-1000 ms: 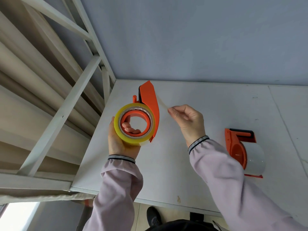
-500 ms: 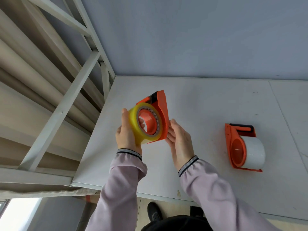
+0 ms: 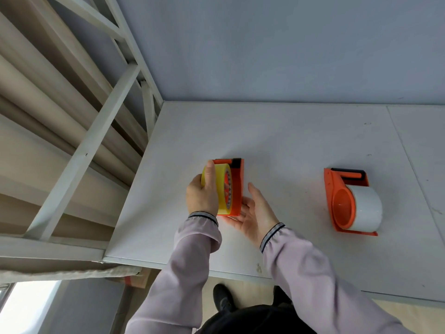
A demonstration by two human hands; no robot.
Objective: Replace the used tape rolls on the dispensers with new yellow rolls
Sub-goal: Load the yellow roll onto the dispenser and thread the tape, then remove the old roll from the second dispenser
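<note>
Yellow tape roll point(image 3: 220, 186) sits mounted on an orange dispenser point(image 3: 237, 186), both down at the white table point(image 3: 289, 141), roughly mid-table, a bit left of centre. From my remote view: the left hand point(image 3: 202, 194) is wrapped over the roll's outer left side, thumb up along the top edge of the yellow, fingers closed round it, so gripping the roll. The right hand point(image 3: 256, 213) is palm-open, fingers spread and pointing up, cupped just right of and under the dispenser's bottom right corner; fingertips touch or nearly touch the orange plate, can't tell which. That hand isn't clamped on anything I can see. So the roll + dispenser lie between the two hands, left hand on it, right hand beside it.

Rel. to that dispenser: a 2nd orange dispenser point(image 3: 342, 201) lies well apart to the right, flat on the table, w/ a white/clear roll point(image 3: 366, 208) on its hub, black-edged bar at its far end. Nobody touching it.

Left of the yellow-roll dispenser, past the table edge, is a white metal frame point(image 3: 96, 131) w/ beige panels behind. Beyond it, grey-blue wall point(image 3: 265, 49). Nearer to me than it, lilac sleeves point(image 3: 192, 256) w/ striped cuffs, and below the table edge dark shoes point(image 3: 224, 297) on a light floor.
</note>
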